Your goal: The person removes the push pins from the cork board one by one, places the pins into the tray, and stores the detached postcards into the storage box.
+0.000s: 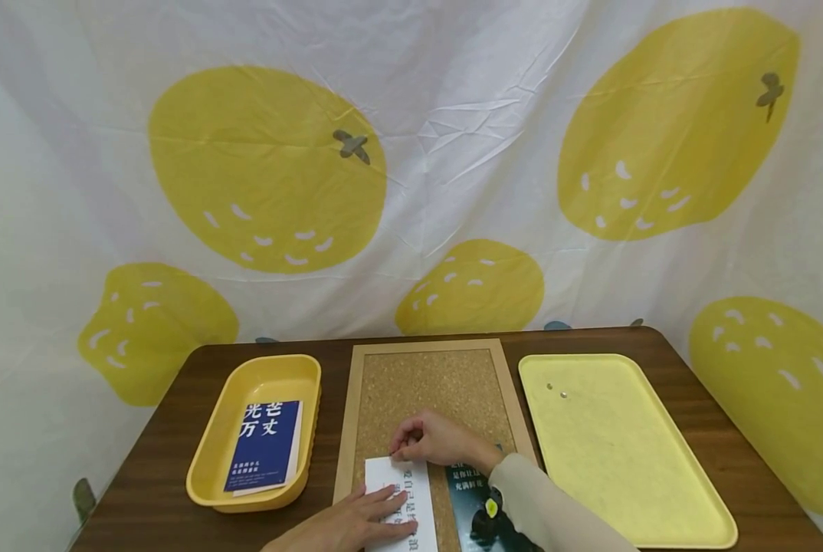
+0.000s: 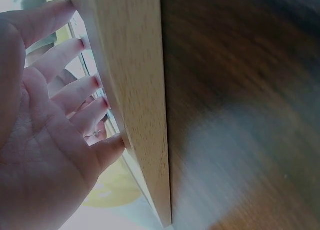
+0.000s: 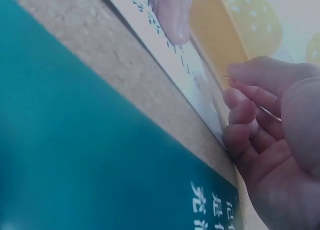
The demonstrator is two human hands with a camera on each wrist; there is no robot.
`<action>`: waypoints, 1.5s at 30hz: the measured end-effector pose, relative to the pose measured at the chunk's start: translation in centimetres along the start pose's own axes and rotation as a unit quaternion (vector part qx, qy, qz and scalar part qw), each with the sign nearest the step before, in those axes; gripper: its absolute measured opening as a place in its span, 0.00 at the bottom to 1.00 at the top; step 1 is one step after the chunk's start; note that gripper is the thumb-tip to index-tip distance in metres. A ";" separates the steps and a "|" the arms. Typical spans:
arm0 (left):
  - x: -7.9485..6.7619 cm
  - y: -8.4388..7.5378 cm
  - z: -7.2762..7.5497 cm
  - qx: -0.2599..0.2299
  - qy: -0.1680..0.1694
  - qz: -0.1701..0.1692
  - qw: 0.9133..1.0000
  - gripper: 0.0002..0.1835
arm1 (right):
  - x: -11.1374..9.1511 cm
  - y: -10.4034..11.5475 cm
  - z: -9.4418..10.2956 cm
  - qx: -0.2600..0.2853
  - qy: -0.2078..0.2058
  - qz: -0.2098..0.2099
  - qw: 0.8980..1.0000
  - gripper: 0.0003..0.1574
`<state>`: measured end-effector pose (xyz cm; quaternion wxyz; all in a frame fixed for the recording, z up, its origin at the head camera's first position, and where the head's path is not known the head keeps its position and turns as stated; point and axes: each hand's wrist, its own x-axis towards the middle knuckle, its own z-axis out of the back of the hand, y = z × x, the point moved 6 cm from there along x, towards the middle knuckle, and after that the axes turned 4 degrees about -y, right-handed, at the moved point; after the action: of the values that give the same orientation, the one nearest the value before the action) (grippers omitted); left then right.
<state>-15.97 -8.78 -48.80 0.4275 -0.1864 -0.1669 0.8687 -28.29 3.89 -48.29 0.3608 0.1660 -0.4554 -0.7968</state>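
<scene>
A white card (image 1: 399,491) printed with dark characters lies on the framed corkboard (image 1: 428,383). My left hand (image 1: 363,521) presses it with spread, straight fingers; in the left wrist view the fingertips (image 2: 95,81) reach past the board's wooden frame (image 2: 132,80). At the card's top edge, my right hand (image 1: 439,438) pinches a thumbtack, its thin metal point (image 3: 226,76) jutting from between thumb and forefinger in the right wrist view. A dark teal card (image 1: 468,498) with white characters lies on the cork to the right, partly hidden beneath the right forearm.
Left of the board, a yellow basket (image 1: 204,468) holds a blue card (image 1: 263,448) over a paler one. A pale yellow tray (image 1: 625,452) on the right carries two small metal thumbtacks (image 1: 563,395). Behind the brown table (image 1: 170,429) hangs a lemon-print cloth (image 1: 453,176).
</scene>
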 end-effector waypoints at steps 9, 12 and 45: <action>-0.1 0.0 0.1 -0.012 -0.001 0.002 1.000 0.36 | -0.2 0.0 0.6 0.009 -0.007 -0.007 1.000 0.04; -0.1 0.0 0.0 -0.017 0.002 0.007 1.000 0.36 | -0.5 0.1 1.2 -0.001 -0.017 -0.005 1.000 0.05; -0.2 0.0 0.0 -0.048 0.004 0.029 0.998 0.37 | -4.7 -1.4 7.4 -0.046 -0.064 -0.015 0.997 0.06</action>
<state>-15.85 -8.93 -48.77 0.3932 -0.2149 -0.2008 0.8712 -30.01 12.25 -45.83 0.3259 0.1052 -0.4379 -0.8313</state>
